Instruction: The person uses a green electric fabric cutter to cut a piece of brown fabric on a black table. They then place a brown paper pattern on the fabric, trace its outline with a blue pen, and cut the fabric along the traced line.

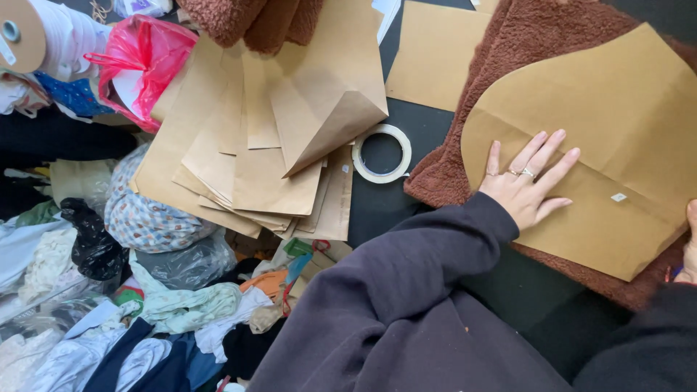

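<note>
Head view
Pattern place: brown paper pattern flat on brown fleece, on dark bench.
Left hand: fingers spread, palm down on pattern's lower left; no grip closed, pressing only.
Right hand: at frame edge by pattern's lower right corner; grip cannot be told.
Nearer hand: left.
Pattern axis: lower left to upper right, rounded end leftward.
Nearby: tape roll, just left of fleece.
</note>
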